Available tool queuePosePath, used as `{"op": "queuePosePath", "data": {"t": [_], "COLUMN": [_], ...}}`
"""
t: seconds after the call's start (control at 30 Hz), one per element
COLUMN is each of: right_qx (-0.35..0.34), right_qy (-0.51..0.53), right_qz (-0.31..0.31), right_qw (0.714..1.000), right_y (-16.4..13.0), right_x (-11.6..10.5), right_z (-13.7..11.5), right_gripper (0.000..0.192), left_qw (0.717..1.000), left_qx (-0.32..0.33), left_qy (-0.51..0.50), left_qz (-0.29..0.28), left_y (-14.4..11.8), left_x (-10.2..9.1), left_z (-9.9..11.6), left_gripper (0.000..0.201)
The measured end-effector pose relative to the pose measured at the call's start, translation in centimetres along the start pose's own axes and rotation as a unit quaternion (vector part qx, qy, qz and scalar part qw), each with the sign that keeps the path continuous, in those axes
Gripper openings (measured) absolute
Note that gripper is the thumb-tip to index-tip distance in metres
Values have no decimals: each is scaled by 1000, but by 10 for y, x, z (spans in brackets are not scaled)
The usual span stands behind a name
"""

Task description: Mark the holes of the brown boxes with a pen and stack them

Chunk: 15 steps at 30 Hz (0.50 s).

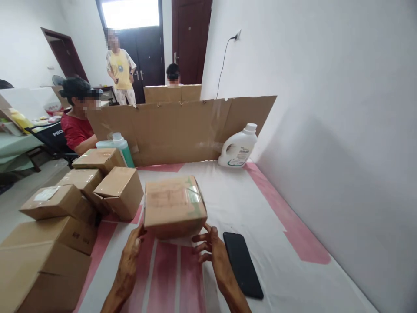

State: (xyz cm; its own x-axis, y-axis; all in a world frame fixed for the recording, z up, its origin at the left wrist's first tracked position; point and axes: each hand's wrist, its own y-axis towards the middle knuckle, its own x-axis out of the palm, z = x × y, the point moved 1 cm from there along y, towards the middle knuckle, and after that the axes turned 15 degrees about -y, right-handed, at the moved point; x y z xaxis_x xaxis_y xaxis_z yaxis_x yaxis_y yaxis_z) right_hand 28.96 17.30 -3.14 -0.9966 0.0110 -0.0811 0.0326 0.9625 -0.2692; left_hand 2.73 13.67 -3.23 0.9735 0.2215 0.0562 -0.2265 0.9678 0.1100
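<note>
A taped cardboard box (174,204) sits in front of me on the white and pink table cover (247,204). My left hand (132,252) touches its lower left corner with the fingers spread. At the lower right corner my right hand (211,250) rests with its fingertips against the box's near face. Neither hand closes around the box. A black phone (243,263) lies flat just right of my right hand.
Several cardboard boxes (81,191) are stacked at the left. A cardboard screen (182,130) stands across the back, with a white jug (239,148) and a green bottle (119,145) before it. Three other people (78,121) are behind. A white wall (342,130) runs along the right.
</note>
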Motion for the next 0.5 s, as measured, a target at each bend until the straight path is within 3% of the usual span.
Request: {"op": "queuePosePath", "data": {"t": [0.1,0.17,0.33,0.43,0.5], "right_qx": [-78,-109,-69,-76,-90], "right_qy": [-105,-127,-104,-116,-141], "right_qz": [87,93,7,26,54], "right_qw": [988,981,992,990,984], "right_y": [12,16,28,41,50], "right_x": [2,11,39,43,42], "right_z": [14,19,20,21,23], "right_gripper": [80,78,88,93,98], "left_qw": [998,998,1000,998,995], "left_qx": [-44,-50,3,-18,-32], "left_qy": [-34,-30,23,63,96], "left_qz": [-13,-17,-7,25,11], "left_y": [-5,-1,45,75,84], "left_x": [4,9,22,23,24], "left_z": [-29,-39,-33,-26,-23], "left_gripper": [72,75,83,90,87]}}
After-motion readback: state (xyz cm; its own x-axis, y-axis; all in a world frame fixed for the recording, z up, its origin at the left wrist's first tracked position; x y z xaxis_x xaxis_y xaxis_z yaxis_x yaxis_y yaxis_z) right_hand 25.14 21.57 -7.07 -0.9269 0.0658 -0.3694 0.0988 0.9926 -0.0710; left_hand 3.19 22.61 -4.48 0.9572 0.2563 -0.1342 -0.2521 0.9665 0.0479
